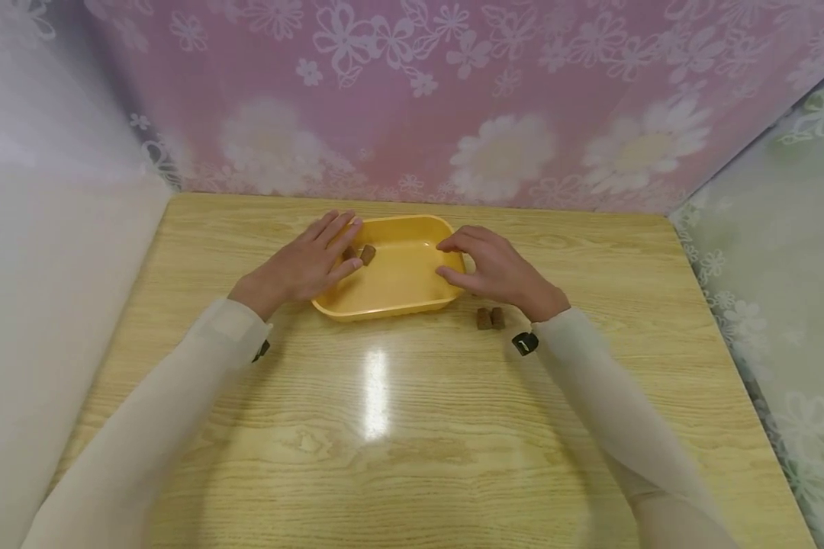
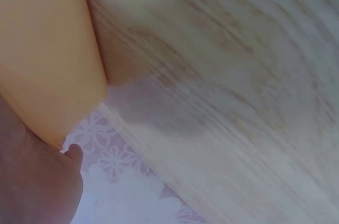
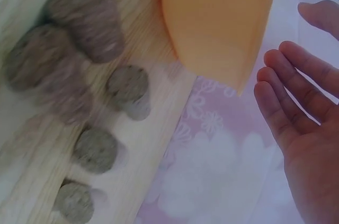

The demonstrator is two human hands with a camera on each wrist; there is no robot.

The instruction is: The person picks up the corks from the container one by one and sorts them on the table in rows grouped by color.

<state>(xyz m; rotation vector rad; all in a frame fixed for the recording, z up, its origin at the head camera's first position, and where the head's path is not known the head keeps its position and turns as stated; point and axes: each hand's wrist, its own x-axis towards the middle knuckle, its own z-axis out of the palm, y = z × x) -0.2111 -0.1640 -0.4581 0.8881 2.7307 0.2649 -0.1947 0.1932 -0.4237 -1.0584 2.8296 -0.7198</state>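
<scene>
A yellow plastic tray stands near the back of the table, holding at least two brown corks at its left end. My left hand rests over the tray's left rim, fingers extended and thumb reaching inside. Over the right end hovers my right hand, fingers slightly bent and apart from the thumb, with nothing between them. Two corks lie on the table by the right wrist. The right wrist view shows several tapered corks outside the tray; my right hand hides some of them from the head view.
The wood-grain table meets a pink flowered backdrop just behind the tray. A pale panel borders the left side and a flowered panel the right.
</scene>
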